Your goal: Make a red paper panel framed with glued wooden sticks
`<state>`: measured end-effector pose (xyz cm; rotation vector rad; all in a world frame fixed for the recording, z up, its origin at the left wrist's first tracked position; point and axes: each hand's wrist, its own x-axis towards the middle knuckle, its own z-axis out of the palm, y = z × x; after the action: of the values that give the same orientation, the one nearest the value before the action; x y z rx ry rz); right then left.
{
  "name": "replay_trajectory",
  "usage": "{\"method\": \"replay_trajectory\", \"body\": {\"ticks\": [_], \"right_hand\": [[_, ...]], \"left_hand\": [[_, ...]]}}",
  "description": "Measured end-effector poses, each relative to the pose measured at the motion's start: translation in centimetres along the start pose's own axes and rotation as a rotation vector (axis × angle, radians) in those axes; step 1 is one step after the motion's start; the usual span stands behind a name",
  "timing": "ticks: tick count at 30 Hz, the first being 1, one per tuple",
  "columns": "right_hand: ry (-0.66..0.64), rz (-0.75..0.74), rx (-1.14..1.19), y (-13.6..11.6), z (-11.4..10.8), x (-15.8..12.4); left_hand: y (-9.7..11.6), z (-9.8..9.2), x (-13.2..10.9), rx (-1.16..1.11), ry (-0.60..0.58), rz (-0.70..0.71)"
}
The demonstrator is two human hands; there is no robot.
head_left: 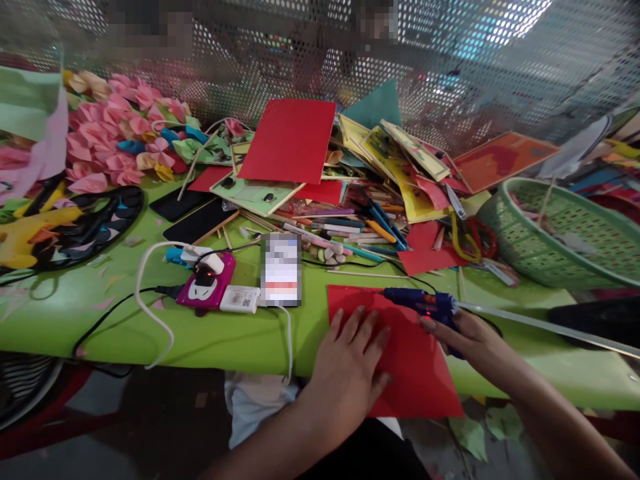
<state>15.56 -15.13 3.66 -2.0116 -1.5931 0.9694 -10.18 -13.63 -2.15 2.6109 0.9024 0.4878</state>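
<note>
A sheet of red paper [410, 373] lies at the front edge of the green table, partly overhanging it. Pressed flat on its left half is my left hand [350, 360], fingers spread. My right hand [467, 333] is wrapped round a blue glue gun [425, 301], its nozzle pointing left at the top edge of the red sheet. A long whitish glue stick [540, 323] sticks out of the gun's back towards the right. A small red light glows on the gun's body.
A pink power strip [207, 283] with plugs and cables sits left of a lit phone [281, 270]. Behind lie pens [320, 237], card pieces [290, 140] and pink paper flowers [113, 133]. Scissors [465, 233] rest beside a green basket [565, 237]. A perforated metal panel [300, 60] stands at the back.
</note>
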Motion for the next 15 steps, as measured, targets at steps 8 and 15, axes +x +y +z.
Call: {"method": "replay_trajectory", "body": {"ticks": [8, 15], "right_hand": [[-0.012, -0.032, -0.041, -0.6, 0.4, 0.4], [0.006, -0.028, -0.113, -1.1, 0.7, 0.9]], "left_hand": [[-0.2, 0.6, -0.2, -0.015, -0.009, -0.004], [-0.2, 0.4, -0.1, -0.012, 0.001, -0.002]]}}
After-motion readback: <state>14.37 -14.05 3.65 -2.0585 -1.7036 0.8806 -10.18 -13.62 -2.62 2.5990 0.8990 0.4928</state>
